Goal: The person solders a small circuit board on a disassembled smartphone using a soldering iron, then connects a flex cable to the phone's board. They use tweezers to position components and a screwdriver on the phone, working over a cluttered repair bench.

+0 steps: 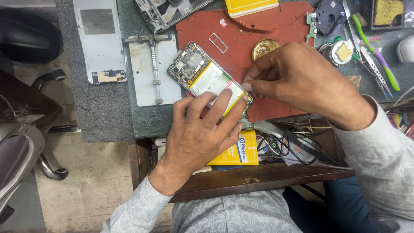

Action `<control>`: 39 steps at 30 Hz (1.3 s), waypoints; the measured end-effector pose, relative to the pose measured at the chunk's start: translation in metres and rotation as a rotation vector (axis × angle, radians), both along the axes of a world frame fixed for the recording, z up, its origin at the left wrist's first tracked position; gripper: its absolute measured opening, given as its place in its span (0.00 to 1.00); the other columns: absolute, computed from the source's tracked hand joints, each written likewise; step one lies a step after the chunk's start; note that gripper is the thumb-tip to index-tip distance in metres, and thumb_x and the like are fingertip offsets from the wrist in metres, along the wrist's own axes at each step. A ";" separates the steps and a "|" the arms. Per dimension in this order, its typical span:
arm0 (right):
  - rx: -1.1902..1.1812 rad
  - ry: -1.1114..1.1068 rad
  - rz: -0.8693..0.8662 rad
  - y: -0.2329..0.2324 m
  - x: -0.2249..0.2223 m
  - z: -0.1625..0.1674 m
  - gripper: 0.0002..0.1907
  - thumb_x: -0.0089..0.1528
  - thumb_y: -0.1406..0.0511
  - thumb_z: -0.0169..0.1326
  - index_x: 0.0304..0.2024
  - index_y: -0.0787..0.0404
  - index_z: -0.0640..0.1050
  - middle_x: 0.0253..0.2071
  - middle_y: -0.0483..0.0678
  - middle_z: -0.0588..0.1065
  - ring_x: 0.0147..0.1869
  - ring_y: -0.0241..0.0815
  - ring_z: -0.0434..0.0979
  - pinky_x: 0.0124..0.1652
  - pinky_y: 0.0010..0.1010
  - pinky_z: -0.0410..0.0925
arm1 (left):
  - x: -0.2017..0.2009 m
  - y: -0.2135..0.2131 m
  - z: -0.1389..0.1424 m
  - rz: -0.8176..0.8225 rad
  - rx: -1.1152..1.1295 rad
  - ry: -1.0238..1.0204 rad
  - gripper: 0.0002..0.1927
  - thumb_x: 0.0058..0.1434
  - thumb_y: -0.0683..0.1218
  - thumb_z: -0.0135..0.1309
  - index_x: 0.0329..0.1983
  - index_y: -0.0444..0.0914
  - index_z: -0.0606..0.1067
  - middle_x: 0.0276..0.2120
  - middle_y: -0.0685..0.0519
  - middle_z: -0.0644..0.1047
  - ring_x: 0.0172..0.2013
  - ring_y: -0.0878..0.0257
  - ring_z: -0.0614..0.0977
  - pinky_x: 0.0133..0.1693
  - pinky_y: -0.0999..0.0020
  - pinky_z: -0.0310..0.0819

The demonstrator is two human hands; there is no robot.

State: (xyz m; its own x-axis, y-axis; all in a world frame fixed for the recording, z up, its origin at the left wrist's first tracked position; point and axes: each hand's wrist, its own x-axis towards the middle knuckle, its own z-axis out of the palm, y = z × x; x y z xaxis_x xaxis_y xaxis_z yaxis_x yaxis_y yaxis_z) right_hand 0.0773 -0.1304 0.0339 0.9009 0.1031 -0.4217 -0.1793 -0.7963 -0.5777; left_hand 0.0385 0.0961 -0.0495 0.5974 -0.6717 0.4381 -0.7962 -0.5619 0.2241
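Green bench top (142, 121) w/ a red work mat (276, 39) across its far-right half; on the mat's near-left edge lies the opened phone (207, 77), back cover off, tilted diagonally, circuit board at its far-left end, white battery (213, 82) filling the rest. Left of it sits a metal clamp jig (153, 71); further left, on grey felt, a detached white back panel (98, 39). Left hand (198, 138) lies flat over the phone's near end, fingers spread & pressing on battery/frame, steadying, not gripping around it. Right hand (297, 80) is curled, thumb & forefinger pinched tight at the battery's right edge, apparently on a thin tab or strip — too small to tell which. Step in hand looks like freeing the battery from the frame. Next move prob. calls for a slow, even pull while the left hand keeps the frame pinned, no bending the cell. Smaller bits: round brass tin (264, 48), SIM tray (218, 43), tweezers (366, 51) far right.
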 end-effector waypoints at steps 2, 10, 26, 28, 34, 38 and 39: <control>-0.022 -0.004 0.008 0.001 0.001 0.001 0.12 0.56 0.63 0.61 0.40 0.62 0.85 0.27 0.51 0.83 0.29 0.38 0.84 0.32 0.32 0.72 | 0.000 0.000 0.000 -0.002 0.003 0.002 0.23 0.69 0.57 0.60 0.65 0.49 0.75 0.61 0.57 0.69 0.58 0.59 0.67 0.55 0.57 0.64; -0.086 -0.038 0.060 0.003 -0.001 0.003 0.11 0.57 0.63 0.61 0.39 0.62 0.83 0.28 0.51 0.82 0.31 0.41 0.85 0.34 0.34 0.74 | -0.001 0.001 0.000 -0.006 0.001 0.019 0.24 0.69 0.57 0.60 0.66 0.47 0.75 0.61 0.57 0.69 0.58 0.59 0.66 0.56 0.57 0.63; -0.012 -0.056 0.096 -0.004 -0.005 -0.002 0.09 0.57 0.67 0.60 0.39 0.63 0.82 0.32 0.48 0.83 0.36 0.38 0.85 0.36 0.32 0.75 | -0.001 0.002 0.000 -0.017 -0.010 0.031 0.22 0.68 0.56 0.62 0.62 0.46 0.75 0.62 0.57 0.69 0.59 0.60 0.67 0.57 0.56 0.63; -0.040 -0.003 0.048 -0.005 -0.007 -0.004 0.08 0.59 0.65 0.61 0.38 0.63 0.82 0.29 0.48 0.83 0.33 0.38 0.85 0.34 0.33 0.74 | -0.002 0.002 -0.001 -0.021 -0.018 0.040 0.22 0.68 0.56 0.63 0.61 0.46 0.75 0.62 0.56 0.69 0.59 0.59 0.67 0.56 0.56 0.63; 0.319 0.089 -0.188 -0.003 -0.020 -0.008 0.07 0.62 0.67 0.59 0.37 0.66 0.80 0.25 0.46 0.76 0.28 0.32 0.75 0.28 0.25 0.69 | -0.002 0.003 -0.001 -0.030 -0.036 0.034 0.23 0.68 0.56 0.63 0.63 0.44 0.76 0.63 0.55 0.69 0.60 0.58 0.67 0.56 0.56 0.64; 0.440 0.180 -0.337 0.001 -0.031 -0.010 0.07 0.61 0.67 0.57 0.36 0.66 0.77 0.24 0.43 0.77 0.27 0.28 0.79 0.25 0.21 0.70 | -0.003 0.004 -0.002 -0.027 -0.053 0.048 0.24 0.68 0.55 0.62 0.63 0.43 0.76 0.62 0.55 0.70 0.60 0.58 0.68 0.56 0.55 0.64; 0.414 0.178 -0.341 0.002 -0.032 -0.010 0.06 0.61 0.67 0.57 0.36 0.66 0.77 0.23 0.44 0.77 0.24 0.29 0.75 0.23 0.21 0.67 | -0.003 0.004 -0.001 -0.026 -0.060 0.052 0.24 0.68 0.55 0.62 0.63 0.43 0.76 0.62 0.55 0.70 0.60 0.58 0.68 0.56 0.55 0.64</control>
State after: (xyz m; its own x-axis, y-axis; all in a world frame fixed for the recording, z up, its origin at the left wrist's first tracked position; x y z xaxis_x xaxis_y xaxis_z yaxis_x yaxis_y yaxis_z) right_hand 0.0449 -0.1282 0.0238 0.8305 0.0075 -0.5569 -0.5105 -0.3897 -0.7665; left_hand 0.0356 0.1002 -0.0510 0.6030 -0.6608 0.4469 -0.7969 -0.5254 0.2983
